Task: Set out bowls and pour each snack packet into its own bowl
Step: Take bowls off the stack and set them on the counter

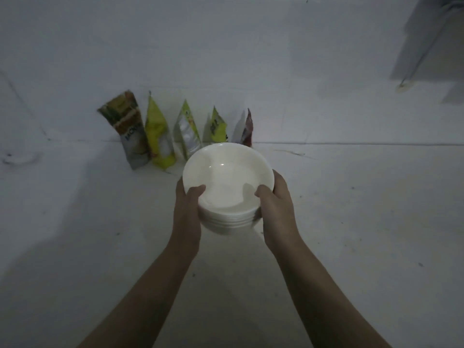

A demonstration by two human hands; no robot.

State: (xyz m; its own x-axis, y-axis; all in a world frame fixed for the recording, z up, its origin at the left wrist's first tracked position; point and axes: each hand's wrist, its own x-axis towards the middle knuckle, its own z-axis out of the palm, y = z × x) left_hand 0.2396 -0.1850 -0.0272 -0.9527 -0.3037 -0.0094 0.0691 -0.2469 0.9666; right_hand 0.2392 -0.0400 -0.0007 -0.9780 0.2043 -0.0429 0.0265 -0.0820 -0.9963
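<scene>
White bowl stack clamped between left hand and right hand, thumbs over rim. Five snack packets just beyond hands. Step: setting out bowls. Next, probably: lower stack, separate bowls.

Packet bottoms behind bowl stack

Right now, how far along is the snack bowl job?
Barely started. Both hands, left hand and right hand, grip the stack of white bowls; none is set out. Five snack packets stand against the wall, unpoured; whether any is opened is unclear.
</scene>
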